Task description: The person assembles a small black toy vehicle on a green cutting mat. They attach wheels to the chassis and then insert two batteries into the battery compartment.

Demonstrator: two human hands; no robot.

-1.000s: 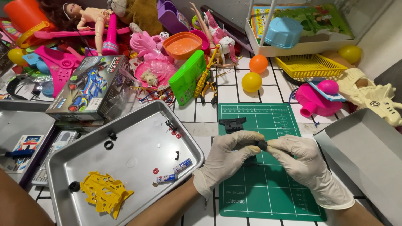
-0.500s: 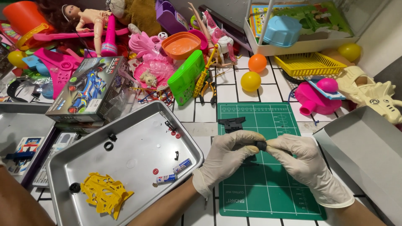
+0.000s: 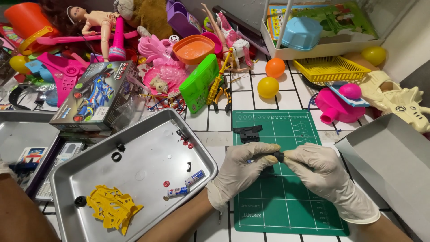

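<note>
From the head camera, your two white-gloved hands meet over the green gridded cutting mat [image 3: 286, 188] lying on the white tiled bench [image 3: 215, 121]. Your left hand [image 3: 242, 172] and your right hand [image 3: 320, 172] both have their fingers [image 3: 264, 150] clenched on a small black plastic part [image 3: 275, 157], pinched between them just above the mat's middle; most of it is hidden by the gloves, so its shape cannot be told. On the far part of the mat, just beyond your hands, lies another black plastic piece [image 3: 247, 133], apart from them. To the left of the mat sits a shallow silver metal tray [image 3: 148, 148]; at its near left corner rests a yellow plastic frame [image 3: 112, 208], two small cylindrical batteries [image 3: 186, 184] lie near its right edge, and a black ring [image 3: 116, 157] lies toward its far left. Far left of the tray stands a grey cardboard box with a toy car picture [image 3: 96, 96]. At the far side, an orange ball [image 3: 275, 67] and a yellow ball [image 3: 268, 87] sit close together.
</note>
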